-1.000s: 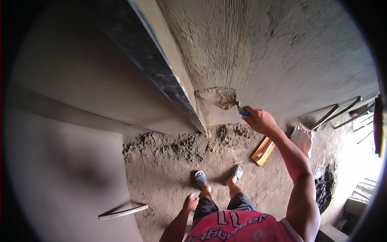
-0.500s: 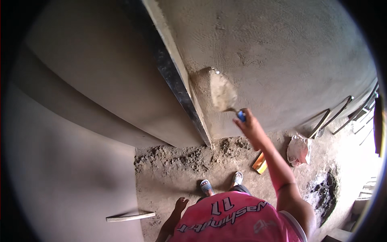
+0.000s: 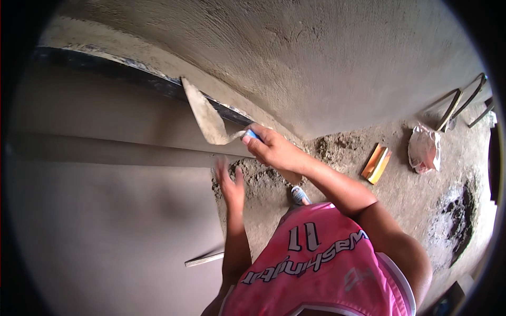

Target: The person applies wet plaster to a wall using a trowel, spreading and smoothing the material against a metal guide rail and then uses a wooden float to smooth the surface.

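Observation:
My right hand [image 3: 269, 147] is closed round the blue handle of a trowel [image 3: 205, 115]. The blade is smeared with mortar, and its tip meets the edge of a long dark straight bar [image 3: 132, 71] set along the wall corner. A pale strip of mortar [image 3: 221, 95] runs beside that bar. Raised below the trowel, my left hand [image 3: 230, 181] holds nothing; its fingers are apart and slightly blurred. Rough grey plaster covers the wall [image 3: 327, 58] above and to the right.
On the dirt floor lie crumbled mortar [image 3: 337, 150] along the wall foot, an orange-yellow float [image 3: 376, 164] and a crumpled pale bag [image 3: 425, 148]. Farther right is a dark wet patch [image 3: 453, 221]. A thin wooden strip [image 3: 205, 258] rests near the smooth left wall [image 3: 121, 221].
The trowel has swung left from the plastered wall to the dark bar's edge. My left hand has come up from my side. My view has turned, so the bar lies more level.

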{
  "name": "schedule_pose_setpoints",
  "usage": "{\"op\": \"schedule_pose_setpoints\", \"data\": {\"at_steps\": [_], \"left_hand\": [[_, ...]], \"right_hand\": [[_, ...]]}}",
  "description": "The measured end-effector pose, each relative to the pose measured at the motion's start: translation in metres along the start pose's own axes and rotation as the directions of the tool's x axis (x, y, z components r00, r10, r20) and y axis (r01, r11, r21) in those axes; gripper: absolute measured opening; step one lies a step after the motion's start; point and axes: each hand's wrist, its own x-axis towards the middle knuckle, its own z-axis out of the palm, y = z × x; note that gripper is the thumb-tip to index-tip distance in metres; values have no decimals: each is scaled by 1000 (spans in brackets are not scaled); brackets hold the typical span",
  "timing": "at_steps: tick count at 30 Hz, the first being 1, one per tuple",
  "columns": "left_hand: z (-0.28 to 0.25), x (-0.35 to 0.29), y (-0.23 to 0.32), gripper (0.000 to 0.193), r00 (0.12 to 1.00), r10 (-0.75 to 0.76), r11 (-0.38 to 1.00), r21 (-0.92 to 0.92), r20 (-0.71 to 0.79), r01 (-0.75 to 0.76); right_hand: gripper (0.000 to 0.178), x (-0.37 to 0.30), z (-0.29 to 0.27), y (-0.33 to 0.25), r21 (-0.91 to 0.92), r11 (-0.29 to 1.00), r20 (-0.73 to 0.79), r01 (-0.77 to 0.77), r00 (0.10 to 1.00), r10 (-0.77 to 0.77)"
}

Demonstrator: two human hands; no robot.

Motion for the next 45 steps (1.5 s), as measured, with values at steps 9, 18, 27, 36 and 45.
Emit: {"op": "schedule_pose_setpoints", "data": {"at_steps": [9,18,27,36,45], "left_hand": [[-11,176,48,98,866,492,779,491,-93,-389],[13,181,27,100,891,444,788,513,-92,-340],[13,181,23,106,878,475,729,582,-50,-361],[10,183,15,99,866,496,688,634,-56,-353],[8,180,25,100,862,507,722,561,-28,-406]], "right_hand": [[36,-26,-50,89,-51,921,-148,-385,915,374],[41,18,-18,-12,-346,938,-83,-11,996,-19],[38,-10,-30,113,-318,925,-243,-208,961,133],[43,-4,-18,41,-324,929,-165,-177,978,129],[40,20,-26,50,-383,921,-181,-65,984,-6]]}}
